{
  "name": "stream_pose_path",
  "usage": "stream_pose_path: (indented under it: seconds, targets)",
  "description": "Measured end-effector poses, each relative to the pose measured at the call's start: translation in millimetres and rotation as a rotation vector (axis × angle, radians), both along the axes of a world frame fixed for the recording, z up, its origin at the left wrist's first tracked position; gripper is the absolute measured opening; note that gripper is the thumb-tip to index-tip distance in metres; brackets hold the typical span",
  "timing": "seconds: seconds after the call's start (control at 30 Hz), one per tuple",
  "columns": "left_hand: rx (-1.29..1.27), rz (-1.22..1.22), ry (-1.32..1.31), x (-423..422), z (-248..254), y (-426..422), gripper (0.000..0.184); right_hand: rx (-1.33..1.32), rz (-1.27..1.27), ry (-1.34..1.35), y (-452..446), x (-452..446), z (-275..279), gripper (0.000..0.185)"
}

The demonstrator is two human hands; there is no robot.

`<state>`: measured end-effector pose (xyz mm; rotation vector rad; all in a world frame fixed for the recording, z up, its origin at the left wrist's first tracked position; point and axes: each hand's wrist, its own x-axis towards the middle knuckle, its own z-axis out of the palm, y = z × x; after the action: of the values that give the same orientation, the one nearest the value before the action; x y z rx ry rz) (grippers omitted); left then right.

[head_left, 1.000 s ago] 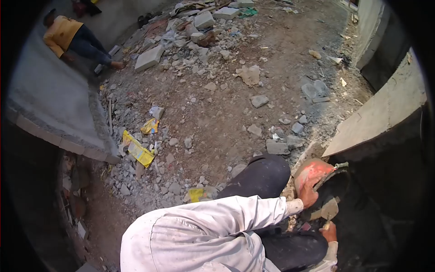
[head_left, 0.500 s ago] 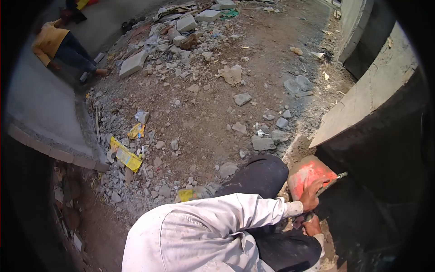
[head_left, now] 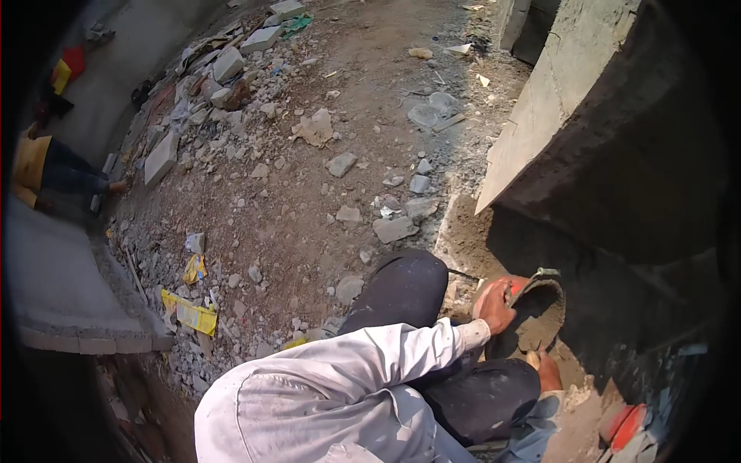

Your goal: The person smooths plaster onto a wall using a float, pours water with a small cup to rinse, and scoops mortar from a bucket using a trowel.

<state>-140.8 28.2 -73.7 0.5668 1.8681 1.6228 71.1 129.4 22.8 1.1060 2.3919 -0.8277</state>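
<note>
While gripping rim of red-patched pan (head_left: 515, 284) w/ L hand (head_left: 495, 310), has R hand (head_left: 549, 373) low beside pan's lower edge. Shows L fingers bent over near side of rim, clenched on it, w/ wrist in dusty white sleeve (head_left: 432, 343). Can't tell R grip: partly hidden fingers, pointing up toward pan; can't say if holding anything. Has pan tilted at R of view, just past knees, w/ dark hollow facing R in view & tan-grey clump (head_left: 535, 333) near lower lip; can't tell if loose matl or part of a tool.

Reaches across L knee (head_left: 411, 287) w/ L arm; has R knee (head_left: 482, 393) below, nearer R hand, w/ dusty specks on dark trouser cloth. See thin dark rod (head_left: 465, 275) between L knee & pan. See red obj (head_left: 627, 426) at lower R, apart from R hand; too unclear to name.

Above pan in view, see rough concrete slab (head_left: 552, 100), pale face lit, w/ dark shade behind. Across middle, see dirt ground (head_left: 262, 208) w/ broken stones, blocks & scraps, incl. yellow wrapper (head_left: 191, 312) at L & green scrap (head_left: 296, 26) near top. At far L, well apart, see another person (head_left: 54, 166) in orange-yellow top & dark trousers, partly cut off by dark view edge, above grey wall (head_left: 62, 278).
</note>
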Motion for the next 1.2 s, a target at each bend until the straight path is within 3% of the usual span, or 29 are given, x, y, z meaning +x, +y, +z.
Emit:
stream_pose_path:
  seconds: [0.03,0.1,0.13,0.17,0.2,0.23,0.3,0.33,0.37,0.4,0.43,0.5,0.57,0.67,0.73,0.83,1.0,1.1,1.17,1.2]
  targets:
    - [-0.090,0.048,-0.019,0.3,11.8,-10.2,0.065,0.071,0.010,0.028,3.7,1.2,-1.4,0.061]
    - [-0.089,-0.007,0.297,-34.1,89.0,-48.0,0.075,0.055,-0.033,-0.058,12.9,-13.2,7.4,0.058]
    - [0.039,-0.127,0.471,-65.5,110.8,-68.5,0.077,0.040,-0.055,-0.112,17.0,-22.8,8.7,0.057]
    - [0.107,-0.420,0.071,-105.4,171.7,-97.1,0.071,0.025,-0.054,-0.122,19.3,-34.9,6.1,0.052]
    - [0.236,-0.620,-0.176,-136.1,193.5,-122.0,0.059,0.025,0.001,-0.129,22.1,-44.0,-4.1,0.049]
    - [0.209,-0.723,-0.390,-161.4,223.1,-149.4,0.041,0.027,0.056,-0.135,25.0,-53.5,-14.4,0.045]
    - [-0.050,-0.882,-0.393,-213.4,245.9,-213.2,0.027,0.040,0.181,-0.150,25.3,-65.1,-18.6,0.042]
    - [-0.198,-0.825,-0.380,-230.4,254.2,-242.0,0.022,0.038,0.194,-0.160,21.2,-73.0,-7.8,0.041]
    - [-0.485,-0.718,-0.410,-240.8,264.8,-269.2,0.021,0.029,0.202,-0.152,23.8,-64.4,-19.1,0.042]
    - [-0.766,-0.818,-0.339,-248.3,272.4,-288.7,0.021,0.026,0.215,-0.139,27.8,-58.9,-25.9,0.042]
    - [-0.799,-0.959,-0.295,-250.0,263.2,-323.6,0.029,-0.059,0.217,-0.200,29.2,-63.4,-16.0,0.048]
    - [-1.083,-1.137,-0.540,-223.7,262.2,-387.1,0.042,-0.075,0.221,-0.179,34.2,-55.4,-20.1,0.050]
    - [-1.172,-1.185,-1.086,-168.8,286.7,-445.6,0.047,-0.045,0.197,-0.282,24.2,-62.8,12.6,0.053]
    - [-1.165,-1.121,-1.316,-123.2,340.5,-466.5,0.046,0.098,0.134,-0.115,8.4,-79.8,84.8,0.045]
    - [-1.184,-1.050,-1.299,-110.4,378.7,-467.6,0.046,0.021,0.066,-0.002,2.4,-87.5,142.5,0.038]
    - [-1.209,-1.043,-1.201,-123.5,450.0,-464.0,0.046,-0.097,-0.141,-0.052,-11.8,-77.4,230.0,0.044]
    - [-1.302,-1.297,-1.024,-197.0,605.7,-445.7,0.045,-0.110,-0.370,-0.098,-69.2,-12.6,336.1,0.042]
    - [-1.299,-1.457,-0.713,-245.9,693.4,-401.5,0.044,-0.120,-0.449,-0.046,-125.0,54.1,350.9,0.035]
    - [-1.218,-1.463,-0.351,-265.9,735.6,-346.5,0.041,-0.189,-0.511,-0.161,-157.2,73.1,407.2,0.028]
    - [-1.164,-1.441,-0.162,-274.2,752.4,-314.4,0.039,0.005,0.329,-0.337,-177.4,104.3,381.6,0.029]
